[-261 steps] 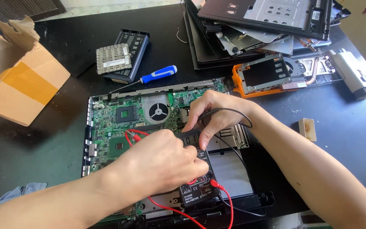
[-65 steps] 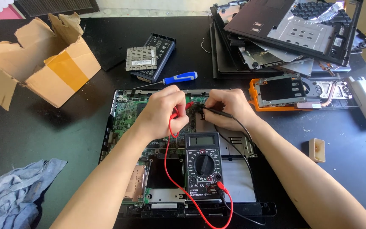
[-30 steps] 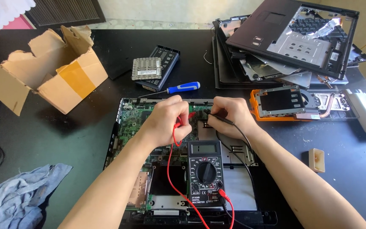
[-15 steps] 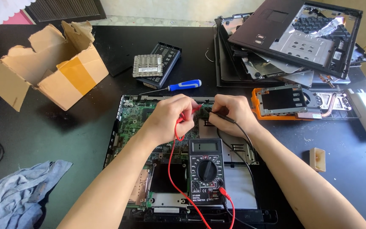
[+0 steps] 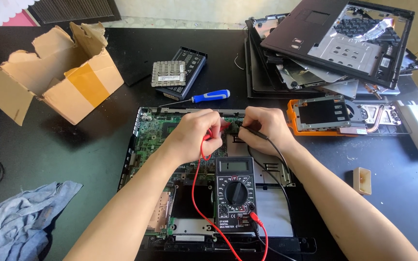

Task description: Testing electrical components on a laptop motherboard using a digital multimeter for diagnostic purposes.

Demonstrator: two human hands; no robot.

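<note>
On the black table: an opened laptop base lies flat in front of the person, its green circuit board bare at the far left part; a black multimeter rests on the base, near the middle
Left hand: the left hand is closed in a pinch around the red probe, tip pressed down to the board; its red lead loops back to the meter
Right hand: the right hand is closed the same way on the black probe, tip just beside the red one; its black lead trails toward the meter
Probes, handling: light, stiff plastic sticks with thin metal points, likely prone to skate off a small contact; best gripped low on the barrel like a pen, wrists braced on the base
Leads, handling: soft and springy; they probably tug at the probes if snagged
Circuit board, handling: I judge it rigid but fragile, with fine parts that a slipped tip could bridge or scratch; hold by the edges only
Multimeter, handling: light, so a pull on a lead could drag it; the display is too small to read
Nearby: a blue-handled screwdriver just beyond the base; a torn cardboard box far left; a stack of laptop shells far right; a blue cloth at the near left
</note>
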